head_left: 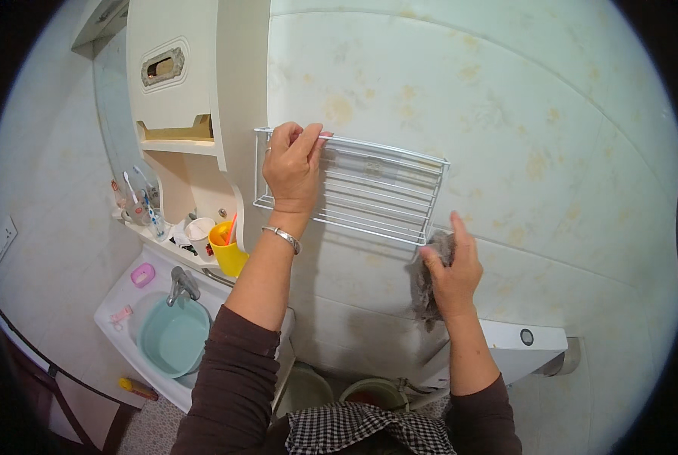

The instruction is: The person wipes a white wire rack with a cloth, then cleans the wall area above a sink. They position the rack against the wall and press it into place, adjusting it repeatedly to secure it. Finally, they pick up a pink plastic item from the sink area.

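Observation:
A white wire rack (381,188) is against the marbled wall tiles, tilted a little down to the right. My left hand (292,173) grips its top rail near the left end, with the fingers curled over the wire. Below the rack's lower right corner, my right hand (457,277) holds a crumpled grey-brown rag (428,292) against the wall. The thumb lies along the rag by that corner, and the index finger points upward. Part of the rag is hidden behind the right hand.
At left stand a cream cabinet (244,91), a shelf with toothbrushes and a yellow cup (229,259). Below, a blue-green basin (176,334) sits in the sink under a faucet (181,284). A white toilet tank (517,341) is lower right; buckets (377,393) stand on the floor.

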Tool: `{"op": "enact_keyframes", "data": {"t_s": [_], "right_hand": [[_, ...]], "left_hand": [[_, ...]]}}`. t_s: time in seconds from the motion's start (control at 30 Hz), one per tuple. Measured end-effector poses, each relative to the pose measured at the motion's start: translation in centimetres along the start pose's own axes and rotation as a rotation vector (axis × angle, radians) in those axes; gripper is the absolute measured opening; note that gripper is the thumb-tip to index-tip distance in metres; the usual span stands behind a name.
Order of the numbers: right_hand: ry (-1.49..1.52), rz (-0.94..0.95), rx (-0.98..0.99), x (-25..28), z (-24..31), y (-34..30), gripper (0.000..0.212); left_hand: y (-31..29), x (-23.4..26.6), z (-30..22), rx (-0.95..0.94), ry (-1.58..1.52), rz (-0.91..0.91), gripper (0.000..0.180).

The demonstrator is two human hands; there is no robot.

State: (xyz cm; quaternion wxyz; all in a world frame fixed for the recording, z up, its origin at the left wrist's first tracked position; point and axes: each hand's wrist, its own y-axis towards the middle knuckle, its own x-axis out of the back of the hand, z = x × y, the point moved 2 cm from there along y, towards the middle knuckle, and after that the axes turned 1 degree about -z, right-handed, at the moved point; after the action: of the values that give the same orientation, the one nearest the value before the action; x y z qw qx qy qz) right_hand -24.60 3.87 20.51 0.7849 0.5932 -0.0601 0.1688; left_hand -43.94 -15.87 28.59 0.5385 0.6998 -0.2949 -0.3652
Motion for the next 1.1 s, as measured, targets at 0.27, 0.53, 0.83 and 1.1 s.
{"op": "enact_keyframes", "data": {"t_s": [0.27, 0.53, 0.83, 1.1], "right_hand": [[-0.171, -0.14, 0.156, 1.1, 4.3, 6.2, 0.047], [-0.235, -0.161, 0.371, -1.0, 3.9, 9.6, 0.013], [-0.202, -0.327, 0.432, -2.2, 3.3, 9.1, 0.014], [-0.178, -0.342, 0.412, -2.8, 3.1, 7.9, 0.014]], "left_hand": [[-0.5, 0.8, 0.4, -0.006, 0.09, 0.081, 0.011], [-0.7, 0.4, 0.3, 0.008, 0.114, 0.057, 0.01], [-2.0, -0.3, 0.5, 0.03, 0.008, -0.012, 0.015], [-3.5, -0.6, 1.1, 0.022, -0.054, -0.058, 0.016]]}}
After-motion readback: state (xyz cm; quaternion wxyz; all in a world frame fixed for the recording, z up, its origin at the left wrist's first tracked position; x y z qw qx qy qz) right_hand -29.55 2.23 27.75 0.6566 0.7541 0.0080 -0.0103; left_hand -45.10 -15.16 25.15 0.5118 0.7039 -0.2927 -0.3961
